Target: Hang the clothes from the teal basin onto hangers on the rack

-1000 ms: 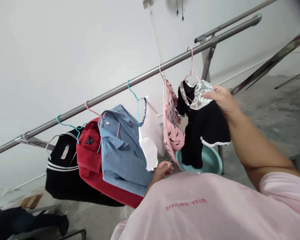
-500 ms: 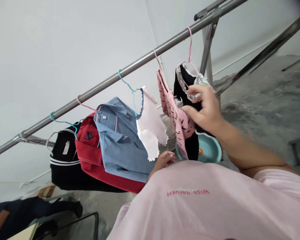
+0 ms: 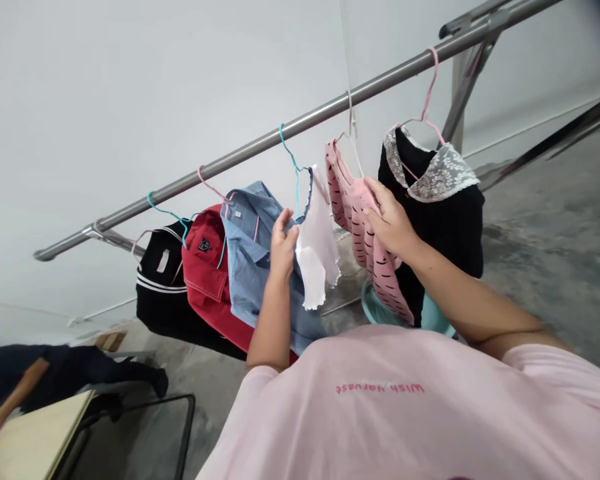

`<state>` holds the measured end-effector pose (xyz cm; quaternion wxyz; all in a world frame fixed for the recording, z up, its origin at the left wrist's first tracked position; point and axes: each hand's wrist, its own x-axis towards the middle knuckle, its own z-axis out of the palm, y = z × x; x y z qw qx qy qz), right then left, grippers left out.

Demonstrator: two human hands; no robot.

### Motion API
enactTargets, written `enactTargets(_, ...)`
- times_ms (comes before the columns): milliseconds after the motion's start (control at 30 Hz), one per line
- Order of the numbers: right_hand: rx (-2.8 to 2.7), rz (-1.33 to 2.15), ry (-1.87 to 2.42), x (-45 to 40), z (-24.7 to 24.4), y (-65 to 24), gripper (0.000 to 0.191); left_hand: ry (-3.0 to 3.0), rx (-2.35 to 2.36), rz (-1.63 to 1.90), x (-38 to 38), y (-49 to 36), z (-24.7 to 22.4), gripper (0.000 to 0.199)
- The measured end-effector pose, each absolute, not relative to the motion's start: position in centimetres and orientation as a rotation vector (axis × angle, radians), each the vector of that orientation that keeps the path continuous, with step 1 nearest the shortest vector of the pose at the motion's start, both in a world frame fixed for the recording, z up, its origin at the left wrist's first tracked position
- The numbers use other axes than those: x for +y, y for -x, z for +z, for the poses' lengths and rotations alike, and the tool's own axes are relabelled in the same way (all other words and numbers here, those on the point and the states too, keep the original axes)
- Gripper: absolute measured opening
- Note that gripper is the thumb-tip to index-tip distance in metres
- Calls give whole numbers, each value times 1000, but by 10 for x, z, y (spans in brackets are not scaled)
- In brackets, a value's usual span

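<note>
A pink garment with short black dashes [image 3: 353, 210] hangs from a pale hanger [image 3: 351, 127] on the metal rail [image 3: 260, 145]. My right hand [image 3: 391, 223] is closed on its right shoulder, thumb in front. My left hand [image 3: 283, 247] is raised at the left edge of a small white garment with a navy neckline [image 3: 313, 260], which is on a blue hanger [image 3: 291, 152]. Its fingers are apart and hold nothing that I can see; whether they touch the white cloth I cannot tell. Behind that hand is a blue shirt [image 3: 247, 267].
Right of the pink garment hangs a black top with a lace collar [image 3: 443, 173]. Further left are a red garment [image 3: 203, 267] and a black one with white stripes [image 3: 160, 313]. A teal basin [image 3: 373, 305] is below. A person in dark clothes [image 3: 55, 367] is at the lower left, by a pale board [image 3: 35, 440].
My right hand has moved onto the pink garment's shoulder, and the cloth now hangs more spread. My left hand has risen from below to the white garment. The view has shifted left.
</note>
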<state>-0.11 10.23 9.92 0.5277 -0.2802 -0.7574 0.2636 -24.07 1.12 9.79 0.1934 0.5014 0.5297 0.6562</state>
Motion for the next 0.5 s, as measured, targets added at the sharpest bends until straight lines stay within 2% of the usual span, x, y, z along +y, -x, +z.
enactTargets(233,-1711,593,560,87,107,9,30,-1362,1278,1749,48,217,110,35)
enactTargets(500,-1773,599,426,69,111,31,24,-1108,1238,2128,31,220,126,30)
